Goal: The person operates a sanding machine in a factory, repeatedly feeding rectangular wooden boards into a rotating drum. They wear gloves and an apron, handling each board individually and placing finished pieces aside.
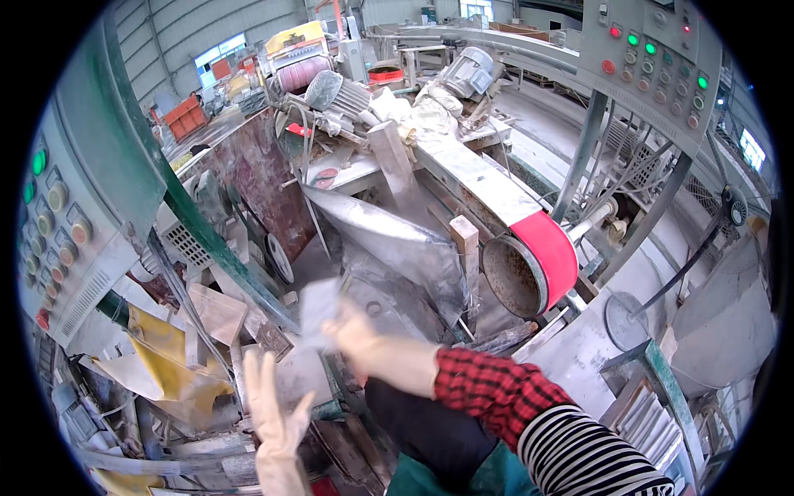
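My right hand, in a cream glove and blurred by motion, grips the edge of a flat grey slab, a rectangular piece like a tile. The slab is held up in front of me, tilted nearly on edge. Lower and to the left, my left hand, gloved the same way, is open with its fingers spread and pointing up. It touches nothing that I can see. Beyond the slab stands a belt machine, its bright red belt wrapped round a rusty drum.
Control panels with lit buttons flank me, one left, one right. A bent metal sheet and a wooden post stand ahead. A small fan is at right. Yellow sheeting hangs at left; stacked slabs lie lower right.
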Demonstrator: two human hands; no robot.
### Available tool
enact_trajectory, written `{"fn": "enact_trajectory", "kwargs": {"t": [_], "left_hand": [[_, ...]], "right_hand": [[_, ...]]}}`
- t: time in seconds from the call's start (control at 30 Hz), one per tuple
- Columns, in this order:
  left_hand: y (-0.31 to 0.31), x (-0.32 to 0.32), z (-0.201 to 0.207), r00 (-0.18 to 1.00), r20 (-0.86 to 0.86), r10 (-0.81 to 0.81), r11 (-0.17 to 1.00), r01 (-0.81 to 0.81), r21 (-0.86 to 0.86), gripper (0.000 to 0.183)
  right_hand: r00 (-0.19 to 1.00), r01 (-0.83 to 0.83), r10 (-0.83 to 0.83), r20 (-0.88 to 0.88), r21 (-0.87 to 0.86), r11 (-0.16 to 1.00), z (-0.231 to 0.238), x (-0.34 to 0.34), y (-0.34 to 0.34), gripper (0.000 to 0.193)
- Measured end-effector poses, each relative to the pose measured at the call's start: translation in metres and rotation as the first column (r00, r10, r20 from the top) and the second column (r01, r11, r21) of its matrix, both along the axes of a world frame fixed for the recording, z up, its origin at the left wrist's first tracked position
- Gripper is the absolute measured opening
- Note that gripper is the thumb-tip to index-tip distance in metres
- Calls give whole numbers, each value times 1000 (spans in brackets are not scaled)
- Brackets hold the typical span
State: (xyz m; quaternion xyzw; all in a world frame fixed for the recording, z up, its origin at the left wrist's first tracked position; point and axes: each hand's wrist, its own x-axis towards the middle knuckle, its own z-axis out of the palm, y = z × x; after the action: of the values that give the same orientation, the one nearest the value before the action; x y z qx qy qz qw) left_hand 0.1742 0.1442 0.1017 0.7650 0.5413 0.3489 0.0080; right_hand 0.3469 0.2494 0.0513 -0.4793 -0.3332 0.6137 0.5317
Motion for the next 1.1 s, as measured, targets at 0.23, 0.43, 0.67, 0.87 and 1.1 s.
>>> {"fn": "enact_trajectory", "kwargs": {"t": [0.23, 0.43, 0.67, 0.87, 1.1], "left_hand": [[-120, -204, -53, 688, -493, 533, 769, -636, -56, 51], [-181, -251, -97, 380, -503, 776, 419, -907, -40, 50], [-187, -260, -105, 355, -515, 780, 422, -906, 14, 47], [-192, -268, -122, 353, -483, 801, 437, -897, 69, 47], [-200, -248, -105, 335, -461, 822, 364, -931, -28, 52]], "right_hand": [[737, 648, -630, 245, 6, 761, -40, 292, 56, 74], [551, 834, -821, 150, -134, 535, -32, 407, 36, 49], [496, 475, -253, 831, -16, 880, -78, 455, 51, 39], [-261, 14, 195, 945, -198, 980, -80, 475, 51, 30], [-377, -36, 152, 914, -179, 983, -48, 432, 52, 7]]}}
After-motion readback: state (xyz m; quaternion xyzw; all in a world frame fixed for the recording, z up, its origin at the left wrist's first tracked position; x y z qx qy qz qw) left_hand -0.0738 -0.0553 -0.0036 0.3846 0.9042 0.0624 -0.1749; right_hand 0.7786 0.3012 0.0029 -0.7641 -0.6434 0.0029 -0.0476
